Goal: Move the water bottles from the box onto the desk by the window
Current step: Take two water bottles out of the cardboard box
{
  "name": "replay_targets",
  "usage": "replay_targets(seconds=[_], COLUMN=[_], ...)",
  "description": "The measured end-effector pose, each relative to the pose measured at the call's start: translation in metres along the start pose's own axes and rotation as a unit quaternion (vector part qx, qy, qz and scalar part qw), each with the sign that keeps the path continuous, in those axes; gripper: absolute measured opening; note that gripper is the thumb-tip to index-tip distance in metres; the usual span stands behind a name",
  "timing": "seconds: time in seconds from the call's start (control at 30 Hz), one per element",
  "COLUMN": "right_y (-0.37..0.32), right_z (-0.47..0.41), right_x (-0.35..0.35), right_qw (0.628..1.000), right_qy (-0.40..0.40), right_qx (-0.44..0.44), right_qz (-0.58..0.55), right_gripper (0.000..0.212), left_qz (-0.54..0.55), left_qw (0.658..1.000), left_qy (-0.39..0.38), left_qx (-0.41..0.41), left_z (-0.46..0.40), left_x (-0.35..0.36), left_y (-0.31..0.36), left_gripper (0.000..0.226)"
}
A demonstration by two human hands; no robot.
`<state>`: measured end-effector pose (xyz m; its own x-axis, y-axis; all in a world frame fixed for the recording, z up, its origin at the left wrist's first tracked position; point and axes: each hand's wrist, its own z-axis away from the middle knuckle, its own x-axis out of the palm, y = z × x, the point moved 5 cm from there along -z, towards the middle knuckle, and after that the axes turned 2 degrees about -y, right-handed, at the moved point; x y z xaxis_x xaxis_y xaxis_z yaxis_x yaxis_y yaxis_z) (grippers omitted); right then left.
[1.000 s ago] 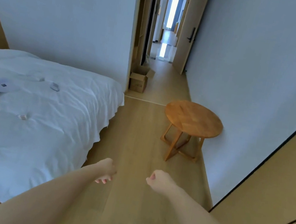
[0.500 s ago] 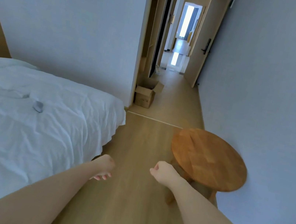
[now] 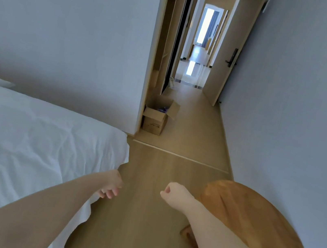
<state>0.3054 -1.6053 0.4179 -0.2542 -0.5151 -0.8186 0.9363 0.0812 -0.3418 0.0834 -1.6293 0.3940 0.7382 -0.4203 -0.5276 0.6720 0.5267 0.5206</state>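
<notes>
one box (image 3: 156, 116) nearer, two hands empty

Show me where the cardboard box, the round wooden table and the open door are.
cardboard box (image 3: 154, 120): head view, on its front side.
round wooden table (image 3: 253, 228): head view, on its top.
open door (image 3: 227, 54): head view, on its panel.

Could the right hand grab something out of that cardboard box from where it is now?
Probably not: the right hand is far short of the open cardboard box, though the bare floor between looks clear.

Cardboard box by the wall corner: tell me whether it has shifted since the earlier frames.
No. The cardboard box sits against the same wall corner; only the camera came closer.
</notes>
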Motion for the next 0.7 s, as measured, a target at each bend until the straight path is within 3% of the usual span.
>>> replay_targets(seconds=[0.17, 0.47, 0.7], right_y=[0.007, 0.035, 0.057], right_z=[-0.092, -0.276, -0.442], right_x=[-0.063, -0.126, -0.238], right_qw=[0.999, 0.996, 0.997], right_qy=[0.018, -0.003, 0.003], right_qx=[0.041, 0.079, 0.067], right_qz=[-0.02, -0.029, -0.032], right_gripper=[0.035, 0.044, 0.045], left_qz=[-0.044, -0.069, -0.151], left_qw=[0.999, 0.996, 0.986], left_qy=[-0.006, -0.049, 0.04], left_qx=[0.012, 0.024, 0.059], left_z=[-0.09, -0.238, -0.384], left_x=[-0.076, -0.122, -0.216], left_y=[0.063, 0.163, 0.284], left_gripper=[0.013, 0.031, 0.033])
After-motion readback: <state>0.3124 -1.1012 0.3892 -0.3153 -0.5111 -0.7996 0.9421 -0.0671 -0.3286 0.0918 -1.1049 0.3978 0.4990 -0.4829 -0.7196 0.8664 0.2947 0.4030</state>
